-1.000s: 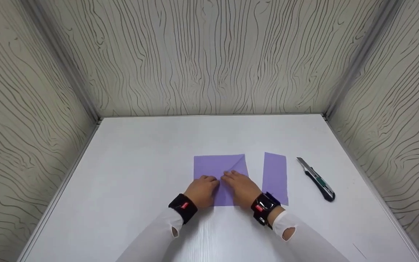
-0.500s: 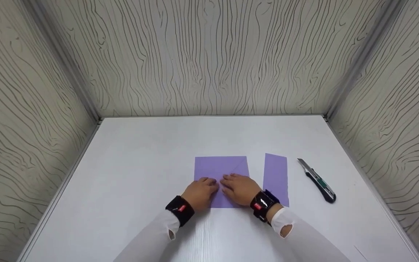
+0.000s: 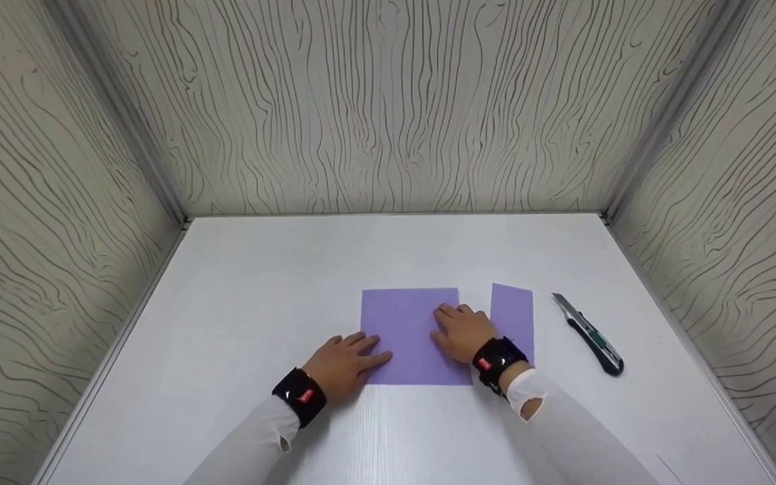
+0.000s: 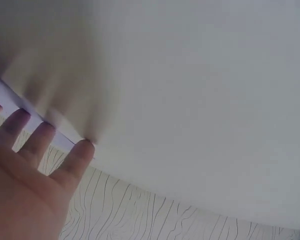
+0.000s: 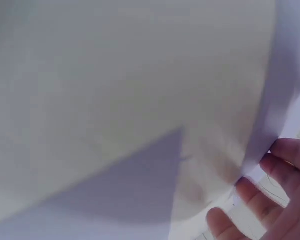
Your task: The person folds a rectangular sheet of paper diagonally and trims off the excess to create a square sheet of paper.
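Note:
A square sheet of purple paper (image 3: 405, 316) lies flat on the white table, a faint diagonal crease showing near its far right corner. On the sheet's near left edge rests my left hand (image 3: 339, 367), fingers spread. My right hand (image 3: 463, 335) lies over the right side of the sheet with its fingertips on the paper. In the left wrist view, fairly straight fingers (image 4: 74, 162) touch the paper's edge. The right wrist view has fingertips (image 5: 251, 192) against the sheet (image 5: 282, 85), with a purple strip (image 5: 130, 187) nearer the camera.
Just right of the sheet lies the separate purple paper strip (image 3: 512, 313), partly under the right wrist. Farther right is a utility knife (image 3: 590, 337) with its blade out. Wood-patterned walls (image 3: 388, 108) enclose the white table (image 3: 260, 283) at the back and sides.
Both hands have moved apart from the middle of the sheet, the left toward its left edge, the right rightward and slightly away. The diagonal crease looks flatter, and more paper shows between the hands.

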The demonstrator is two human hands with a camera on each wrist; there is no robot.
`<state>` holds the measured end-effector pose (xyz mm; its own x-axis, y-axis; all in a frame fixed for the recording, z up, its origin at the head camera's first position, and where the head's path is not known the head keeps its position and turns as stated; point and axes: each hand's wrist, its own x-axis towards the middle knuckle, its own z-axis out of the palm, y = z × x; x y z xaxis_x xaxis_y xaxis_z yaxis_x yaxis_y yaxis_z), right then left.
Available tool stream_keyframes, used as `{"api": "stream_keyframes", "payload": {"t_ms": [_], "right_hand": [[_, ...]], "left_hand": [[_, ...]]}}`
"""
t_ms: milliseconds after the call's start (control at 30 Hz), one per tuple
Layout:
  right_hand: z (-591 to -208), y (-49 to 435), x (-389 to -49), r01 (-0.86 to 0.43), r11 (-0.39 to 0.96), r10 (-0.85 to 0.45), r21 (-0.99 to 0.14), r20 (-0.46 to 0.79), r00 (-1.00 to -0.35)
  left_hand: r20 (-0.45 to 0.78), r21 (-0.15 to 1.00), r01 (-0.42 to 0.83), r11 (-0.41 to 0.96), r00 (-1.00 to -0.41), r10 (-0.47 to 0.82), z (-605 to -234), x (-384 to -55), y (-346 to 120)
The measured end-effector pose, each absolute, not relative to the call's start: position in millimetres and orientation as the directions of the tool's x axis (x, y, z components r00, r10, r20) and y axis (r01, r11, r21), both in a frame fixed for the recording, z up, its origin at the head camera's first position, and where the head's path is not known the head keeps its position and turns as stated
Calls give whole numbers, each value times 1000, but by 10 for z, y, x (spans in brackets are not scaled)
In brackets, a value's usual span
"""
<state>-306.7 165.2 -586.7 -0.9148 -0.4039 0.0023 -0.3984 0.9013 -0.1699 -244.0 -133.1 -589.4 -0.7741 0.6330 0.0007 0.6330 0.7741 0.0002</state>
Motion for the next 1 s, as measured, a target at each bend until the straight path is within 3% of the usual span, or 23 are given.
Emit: {"api": "stream_keyframes", "payload": {"t_ms": [200, 433, 633, 833, 1000], "right_hand": [[-5909, 1681, -3149, -381, 910, -390, -161, -27, -920], [-5834, 1726, -3220, -319, 928, -336, -191, -64, -940], [-5703, 1739, -3184, -285, 929, -313, -236, -91, -945], [-5873, 1815, -3186, -299, 917, -317, -263, -28, -948], [-5797, 1945, -3185, -185, 955, -180, -233, 42, -983]], "left_hand": [[-48, -36, 681, 731, -732, 679, -5882, -2405, -1445], [-46, 48, 676, 736, -734, 677, -5919, -2400, -1529], [-71, -2, 691, 723, -721, 689, -5901, -2416, -1543], [-75, 31, 686, 727, -724, 686, -5924, -2433, -1545], [-81, 103, 662, 742, -738, 670, -5870, -2428, -1522]]}}
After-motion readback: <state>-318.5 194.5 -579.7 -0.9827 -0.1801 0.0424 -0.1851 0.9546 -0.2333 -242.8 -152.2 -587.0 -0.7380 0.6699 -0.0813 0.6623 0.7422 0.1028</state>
